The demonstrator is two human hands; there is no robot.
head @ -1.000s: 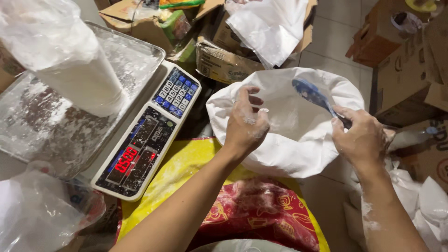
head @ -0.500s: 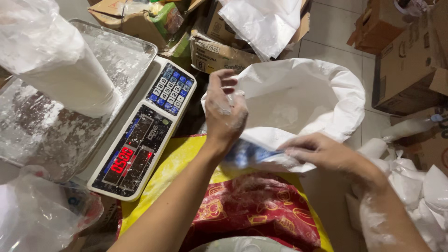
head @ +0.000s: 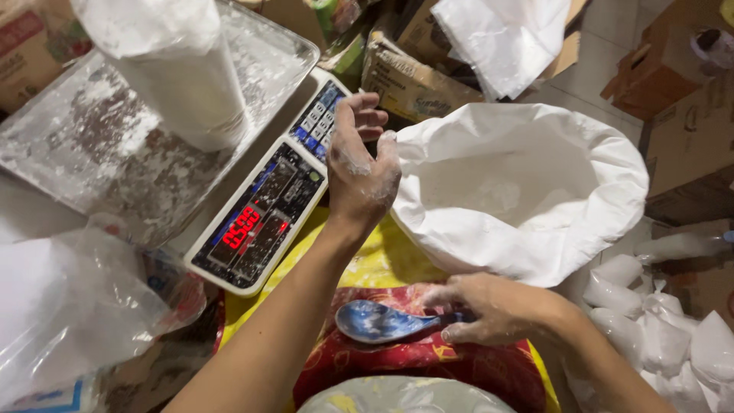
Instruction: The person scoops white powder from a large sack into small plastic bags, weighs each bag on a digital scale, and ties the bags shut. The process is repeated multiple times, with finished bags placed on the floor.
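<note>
One flour-dusted metal weighing tray (head: 92,160) sits at the left on a white electronic scale (head: 264,203) with a red lit display, and on the tray stands one filled clear plastic bag of white powder (head: 180,69). One left hand (head: 363,172), fingers loosely curled, grips the rim of one big white sack (head: 527,191), with brown cardboard boxes (head: 409,80) behind. One right hand (head: 493,310) pinches one blue plastic spoon (head: 375,321), lying crosswise, bowl pointing left, over red and yellow cloth (head: 405,359); several small tied bags of powder (head: 661,329) lie at far right.
</note>
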